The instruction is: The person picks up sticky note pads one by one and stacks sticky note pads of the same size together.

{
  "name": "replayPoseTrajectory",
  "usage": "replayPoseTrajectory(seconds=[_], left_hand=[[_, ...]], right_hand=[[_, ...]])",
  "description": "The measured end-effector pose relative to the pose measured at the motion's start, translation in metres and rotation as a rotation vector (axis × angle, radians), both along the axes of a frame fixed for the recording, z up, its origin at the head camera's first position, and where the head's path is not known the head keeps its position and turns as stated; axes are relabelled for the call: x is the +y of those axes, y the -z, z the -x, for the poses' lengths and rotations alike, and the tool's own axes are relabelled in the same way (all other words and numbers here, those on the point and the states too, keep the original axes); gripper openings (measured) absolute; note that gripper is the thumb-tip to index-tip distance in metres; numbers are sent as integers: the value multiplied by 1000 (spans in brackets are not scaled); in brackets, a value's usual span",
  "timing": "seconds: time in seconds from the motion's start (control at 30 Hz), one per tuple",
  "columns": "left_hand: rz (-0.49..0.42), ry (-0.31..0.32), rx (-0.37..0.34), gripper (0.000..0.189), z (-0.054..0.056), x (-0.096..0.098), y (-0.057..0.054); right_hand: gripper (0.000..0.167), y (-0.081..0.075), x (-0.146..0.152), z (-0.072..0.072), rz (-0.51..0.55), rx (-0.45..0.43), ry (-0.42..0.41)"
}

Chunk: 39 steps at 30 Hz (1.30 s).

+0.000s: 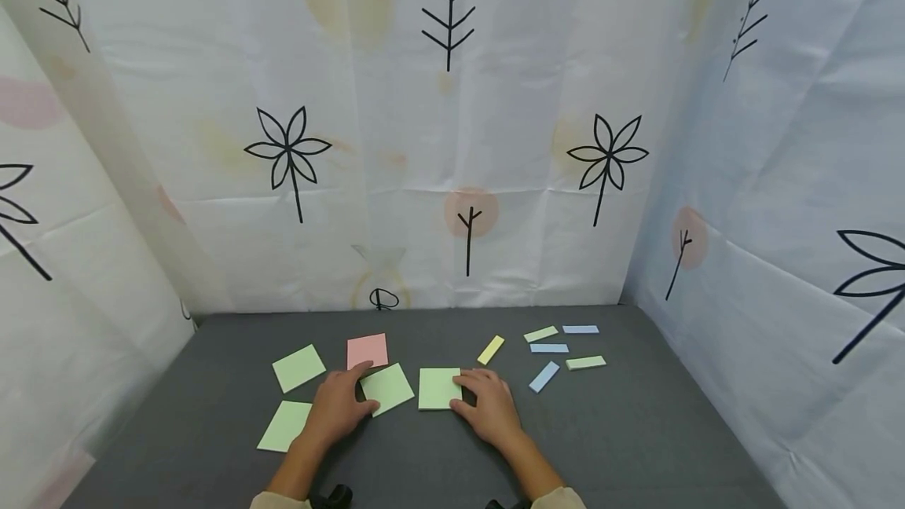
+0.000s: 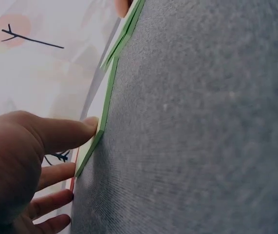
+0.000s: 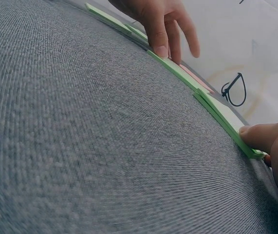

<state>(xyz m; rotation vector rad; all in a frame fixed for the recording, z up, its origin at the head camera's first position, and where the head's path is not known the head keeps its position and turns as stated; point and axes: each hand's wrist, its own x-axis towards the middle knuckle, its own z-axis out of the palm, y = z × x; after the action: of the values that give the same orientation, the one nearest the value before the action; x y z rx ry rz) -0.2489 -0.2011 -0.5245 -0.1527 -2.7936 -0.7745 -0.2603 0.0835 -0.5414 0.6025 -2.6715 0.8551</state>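
Observation:
My left hand (image 1: 338,407) holds the left side of a tilted light-green sticky note pad (image 1: 387,389), thumb (image 2: 91,126) at its near corner and index finger by the far one. Partly behind that hand lies a pink sticky note pad (image 1: 367,351). To the right, my right hand (image 1: 489,405) grips the right edge of another green sticky note pad (image 1: 437,389) between thumb and fingers. Two slightly offset layers (image 3: 221,119) show along its side in the right wrist view. A narrow gap separates the two held pads in the head view.
Two more green pads (image 1: 298,368) (image 1: 285,426) lie on the left of the dark grey table (image 1: 424,466). Right of my right hand are a yellow strip pad (image 1: 491,349) and several narrow blue (image 1: 544,376) and green strip pads (image 1: 585,363). Patterned white cloth (image 1: 396,140) encloses the table.

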Motion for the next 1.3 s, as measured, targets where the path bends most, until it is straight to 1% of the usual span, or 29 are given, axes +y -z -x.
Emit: replayPoseTrajectory(seconds=[0.07, 0.2, 0.3, 0.4, 0.5, 0.57, 0.6, 0.73, 0.8, 0.83, 0.93, 1.0, 1.1, 1.17, 1.3], left_hand=[[4, -13, -4, 68, -1, 0, 0], [-14, 3, 16, 71, -1, 1, 1], [-54, 11, 46, 75, 1, 3, 4], [-125, 5, 91, 80, 1, 4, 5], [-244, 5, 135, 82, 1, 4, 4], [-343, 1, 124, 80, 2, 3, 3], [-399, -3, 111, 79, 4, 2, 3], [-657, -27, 13, 75, 7, -2, 1], [-772, -39, -15, 73, 8, -2, 0], [-819, -45, -30, 72, 8, -2, 0], [-906, -56, -68, 71, 11, 4, 1], [-924, -52, -89, 70, 13, 12, 1], [-893, -44, -91, 69, 18, 24, 3], [-832, -50, -79, 69, 21, 31, 4], [-667, -56, -35, 67, 25, 43, 7]], right_hand=[[39, 1, 0, 0, 1, 3, 1], [39, 0, 0, -1, 6, 4, -1], [39, 0, 0, -1, 7, 0, -4], [38, -1, 0, -1, 7, -4, -3], [38, -1, 0, -1, 4, -1, 1], [38, -1, 0, -1, 3, -1, 2], [38, -1, -1, 0, 2, 1, 4], [38, 0, 0, 0, 2, -3, 4], [38, 0, 0, 1, 1, -3, 2], [38, 0, 0, 1, -1, -4, 2], [38, 0, 1, 1, -1, 0, 3], [38, 0, 1, 1, -1, 3, 4], [38, -1, 2, 2, -4, 4, 4], [38, 0, 1, 2, -6, 5, 1], [38, 3, 1, 2, 0, 12, -3]])
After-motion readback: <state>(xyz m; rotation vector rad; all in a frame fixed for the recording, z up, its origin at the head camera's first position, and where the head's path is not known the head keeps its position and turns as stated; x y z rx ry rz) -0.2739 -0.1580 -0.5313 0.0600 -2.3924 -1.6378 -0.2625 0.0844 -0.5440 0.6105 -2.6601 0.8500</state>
